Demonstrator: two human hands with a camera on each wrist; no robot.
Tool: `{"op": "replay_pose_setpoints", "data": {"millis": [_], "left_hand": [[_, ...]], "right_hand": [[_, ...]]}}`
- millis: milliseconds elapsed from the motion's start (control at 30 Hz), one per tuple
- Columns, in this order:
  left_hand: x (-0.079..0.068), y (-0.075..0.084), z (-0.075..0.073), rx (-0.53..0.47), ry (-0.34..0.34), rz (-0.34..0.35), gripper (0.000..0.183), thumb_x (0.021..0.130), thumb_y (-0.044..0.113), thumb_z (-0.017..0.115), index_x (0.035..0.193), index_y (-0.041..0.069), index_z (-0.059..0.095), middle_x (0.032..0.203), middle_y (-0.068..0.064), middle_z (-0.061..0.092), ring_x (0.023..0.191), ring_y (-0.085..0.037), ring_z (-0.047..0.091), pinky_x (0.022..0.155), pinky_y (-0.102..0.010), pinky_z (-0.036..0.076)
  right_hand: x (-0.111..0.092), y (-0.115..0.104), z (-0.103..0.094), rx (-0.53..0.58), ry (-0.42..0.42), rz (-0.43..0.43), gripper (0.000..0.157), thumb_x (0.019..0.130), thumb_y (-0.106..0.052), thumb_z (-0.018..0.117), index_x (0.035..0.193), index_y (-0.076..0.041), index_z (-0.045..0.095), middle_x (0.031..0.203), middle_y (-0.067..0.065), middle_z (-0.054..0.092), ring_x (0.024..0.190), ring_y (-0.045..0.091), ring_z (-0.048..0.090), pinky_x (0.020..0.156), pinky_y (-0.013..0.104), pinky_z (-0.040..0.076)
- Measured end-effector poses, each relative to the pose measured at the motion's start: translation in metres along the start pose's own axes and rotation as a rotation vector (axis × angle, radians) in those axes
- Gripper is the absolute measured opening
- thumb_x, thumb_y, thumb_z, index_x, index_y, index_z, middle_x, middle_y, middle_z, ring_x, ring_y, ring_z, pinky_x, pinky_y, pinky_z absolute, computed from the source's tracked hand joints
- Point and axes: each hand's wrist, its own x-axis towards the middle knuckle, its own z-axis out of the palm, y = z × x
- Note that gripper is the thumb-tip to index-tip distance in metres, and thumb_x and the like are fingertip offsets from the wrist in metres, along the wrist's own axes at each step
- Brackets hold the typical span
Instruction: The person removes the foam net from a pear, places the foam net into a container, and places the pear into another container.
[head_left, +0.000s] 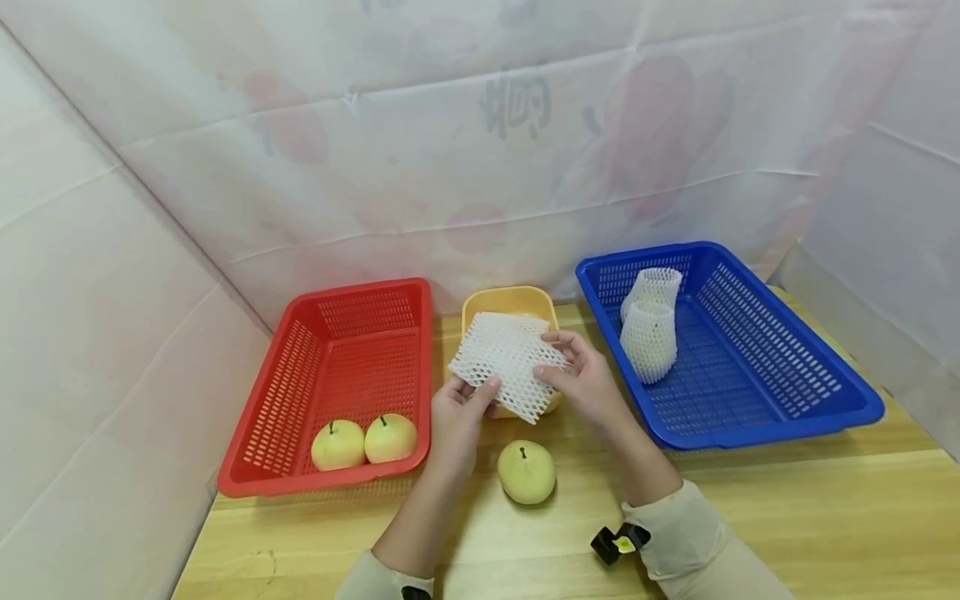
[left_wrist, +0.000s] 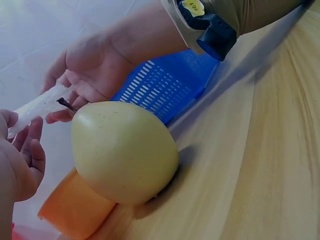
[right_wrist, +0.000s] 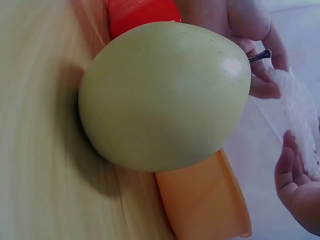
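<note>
A flat white foam net sleeve (head_left: 504,354) is held up between both hands, above the yellow tub (head_left: 510,298). My left hand (head_left: 459,421) pinches its near left edge, thumb on top. On the other side, my right hand (head_left: 588,382) grips the right edge between thumb and fingers. A yellow pear (head_left: 527,472) stands on the table just below the hands, stem up. Both wrist views show this pear (left_wrist: 122,150) large in front, hiding part of the right hand in the left wrist view and part of the left hand in the right wrist view.
On the left stands a red basket (head_left: 258,417) with two pears (head_left: 363,442) in its near right corner. The blue basket (head_left: 757,417) on the right holds pears in foam nets (head_left: 649,342) along its left side. A white printed curtain (head_left: 450,167) hangs behind.
</note>
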Motion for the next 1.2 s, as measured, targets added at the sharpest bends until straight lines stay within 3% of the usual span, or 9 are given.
{"op": "replay_pose_setpoints", "data": {"millis": [233, 400, 500, 633, 767, 833, 900, 1033, 1200], "left_hand": [[0.013, -0.001, -0.003, 0.13, 0.019, 0.106, 0.04, 0.092, 0.009, 0.068, 0.129, 0.003, 0.055, 0.093, -0.016, 0.07, 0.084, -0.018, 0.067, 0.071, -0.025, 0.055], [0.018, -0.005, -0.008, 0.328, 0.05, 0.213, 0.051, 0.096, 0.015, 0.063, 0.143, 0.011, 0.042, 0.122, -0.016, 0.063, 0.117, -0.024, 0.057, 0.095, -0.037, 0.049], [0.017, -0.007, -0.008, 0.443, 0.042, 0.249, 0.054, 0.096, 0.014, 0.061, 0.146, 0.011, 0.039, 0.138, -0.011, 0.054, 0.133, -0.024, 0.046, 0.108, -0.048, 0.04], [0.018, -0.011, -0.009, 0.617, 0.02, 0.297, 0.055, 0.094, 0.009, 0.062, 0.145, 0.01, 0.043, 0.148, -0.006, 0.047, 0.141, -0.025, 0.038, 0.117, -0.049, 0.03], [0.021, -0.018, -0.012, 0.784, -0.013, 0.392, 0.054, 0.089, 0.003, 0.063, 0.141, 0.009, 0.05, 0.152, -0.004, 0.044, 0.146, -0.029, 0.031, 0.12, -0.048, 0.026], [0.021, -0.022, -0.012, 0.853, -0.037, 0.442, 0.053, 0.087, 0.002, 0.062, 0.139, 0.008, 0.051, 0.153, -0.005, 0.043, 0.148, -0.027, 0.027, 0.121, -0.048, 0.023], [0.021, -0.024, -0.012, 0.911, -0.068, 0.482, 0.052, 0.088, 0.003, 0.061, 0.139, 0.007, 0.052, 0.153, -0.008, 0.043, 0.148, -0.028, 0.026, 0.121, -0.051, 0.021], [0.021, -0.027, -0.01, 1.021, -0.129, 0.514, 0.045, 0.094, 0.012, 0.06, 0.139, 0.009, 0.053, 0.152, -0.007, 0.045, 0.148, -0.027, 0.028, 0.119, -0.059, 0.018], [0.023, -0.028, -0.01, 1.185, -0.202, 0.518, 0.034, 0.1, 0.025, 0.055, 0.132, 0.014, 0.062, 0.146, -0.002, 0.053, 0.145, -0.026, 0.035, 0.119, -0.061, 0.014]], "right_hand": [[0.013, 0.004, -0.001, -0.117, 0.169, -0.018, 0.038, 0.088, -0.009, 0.073, 0.123, -0.008, 0.059, 0.129, 0.009, 0.06, 0.089, 0.014, 0.06, 0.071, 0.02, 0.056], [0.025, 0.007, -0.005, -0.143, 0.214, -0.04, 0.035, 0.088, -0.007, 0.071, 0.122, -0.007, 0.062, 0.118, 0.011, 0.064, 0.08, 0.01, 0.06, 0.065, 0.019, 0.054], [0.03, 0.01, -0.008, -0.211, 0.214, -0.074, 0.034, 0.088, -0.005, 0.07, 0.122, -0.005, 0.064, 0.097, 0.014, 0.064, 0.062, 0.007, 0.052, 0.05, 0.017, 0.045], [0.029, 0.0, -0.006, -0.35, 0.154, -0.099, 0.033, 0.089, -0.003, 0.069, 0.122, -0.002, 0.065, 0.064, 0.008, 0.049, 0.048, 0.005, 0.035, 0.041, 0.019, 0.032], [0.035, 0.01, -0.007, -0.441, 0.087, -0.099, 0.034, 0.088, -0.007, 0.07, 0.122, -0.006, 0.066, 0.078, 0.012, 0.064, 0.046, 0.008, 0.036, 0.042, 0.021, 0.035], [0.042, 0.022, -0.01, -0.448, 0.067, -0.093, 0.034, 0.087, -0.009, 0.072, 0.121, -0.01, 0.067, 0.099, 0.013, 0.07, 0.048, 0.01, 0.044, 0.043, 0.022, 0.039], [0.044, 0.023, -0.009, -0.456, 0.05, -0.08, 0.034, 0.087, -0.01, 0.073, 0.121, -0.01, 0.068, 0.104, 0.013, 0.071, 0.051, 0.013, 0.052, 0.046, 0.022, 0.045], [0.046, 0.025, -0.008, -0.475, 0.021, -0.057, 0.035, 0.087, -0.012, 0.074, 0.121, -0.011, 0.068, 0.12, 0.011, 0.069, 0.067, 0.021, 0.067, 0.057, 0.026, 0.055], [0.05, 0.031, -0.006, -0.614, -0.007, -0.074, 0.038, 0.088, -0.016, 0.074, 0.125, -0.012, 0.067, 0.125, 0.009, 0.066, 0.08, 0.024, 0.066, 0.068, 0.033, 0.057]]}}
